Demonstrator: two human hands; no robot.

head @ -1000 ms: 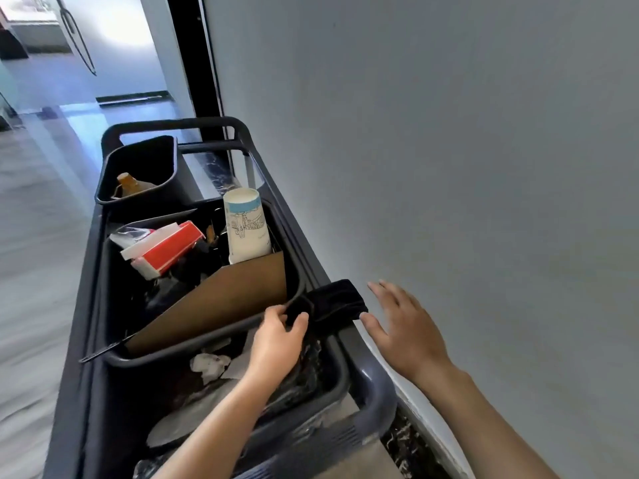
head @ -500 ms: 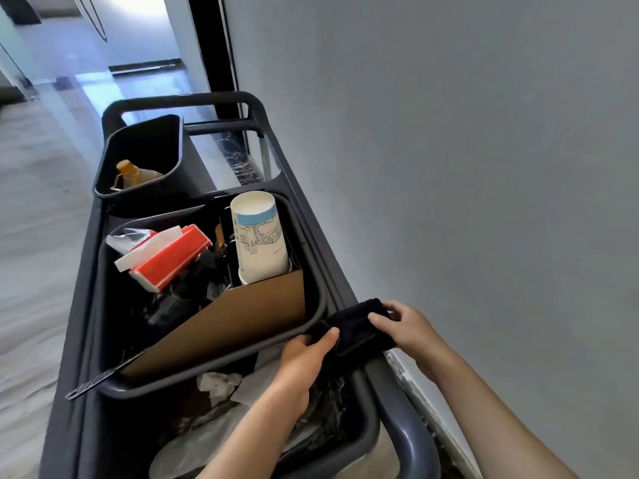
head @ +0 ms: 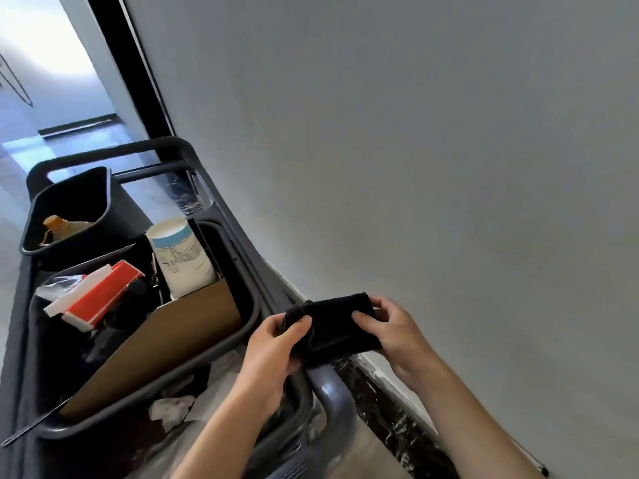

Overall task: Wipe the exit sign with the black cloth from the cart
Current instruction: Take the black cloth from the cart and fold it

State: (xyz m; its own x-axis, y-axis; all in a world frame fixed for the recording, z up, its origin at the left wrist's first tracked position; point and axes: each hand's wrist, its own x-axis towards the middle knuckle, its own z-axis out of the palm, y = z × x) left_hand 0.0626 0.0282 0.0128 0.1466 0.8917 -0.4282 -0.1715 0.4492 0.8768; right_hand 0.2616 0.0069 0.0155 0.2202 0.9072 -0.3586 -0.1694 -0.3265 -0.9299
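Both hands up off the cart (head: 214,216), gripping the black cloth (head: 332,323) between them. Left hand (head: 273,350) pinching the cloth's left end, thumb on top. Right hand (head: 390,331) pinching the right end, fingers curled round the edge. Cloth folded small, just above the cart's near rail, close to the grey wall (head: 415,150) on the right hand's side. No exit sign in view, so probably higher up or further along. Best now: open the cloth out flat, keep a firm grip with one hand, look up to find the sign, then rub with even strokes.
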